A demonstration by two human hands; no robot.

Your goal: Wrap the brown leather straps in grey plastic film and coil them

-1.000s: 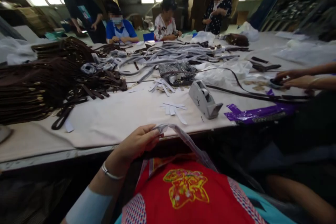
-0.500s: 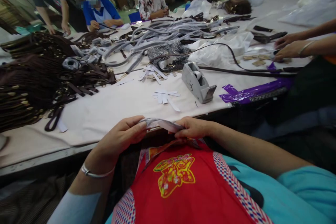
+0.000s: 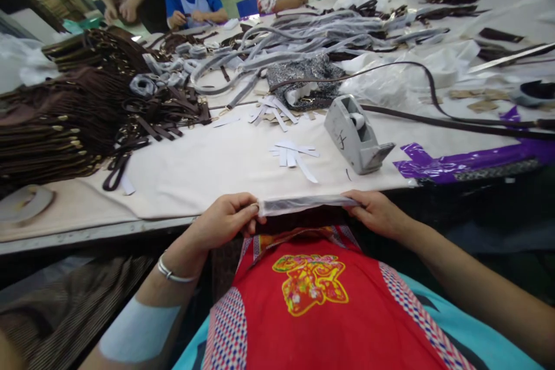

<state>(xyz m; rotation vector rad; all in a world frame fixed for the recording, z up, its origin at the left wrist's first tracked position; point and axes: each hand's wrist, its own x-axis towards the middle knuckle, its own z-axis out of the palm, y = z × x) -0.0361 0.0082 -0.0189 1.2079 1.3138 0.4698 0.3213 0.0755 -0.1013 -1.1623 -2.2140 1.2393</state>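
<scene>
head view: plastic-wrapped grey strap point(image 3: 306, 203) was held nearly straight between left hand point(image 3: 225, 219) and right hand point(image 3: 375, 214), along near edge of white-covered table point(image 3: 191, 167). strap was clamped in pinch grip by each hand. step in hand was judged as stretching strap flat; for next move, firm pinch and untwisted strap were judged needed. tape dispenser point(image 3: 356, 136) was seen on table, near white paper strips point(image 3: 291, 157).

On the surface point(image 3: 191, 162): stack point(image 3: 47, 133) left, dispenser point(image 3: 349, 127) right.
Paper slips point(image 3: 289, 156) are just left of the dispenser, wrapped straps point(image 3: 295, 36) behind both. Strip point(image 3: 303, 203) runs between the hands point(image 3: 225, 218), along the near edge.
</scene>
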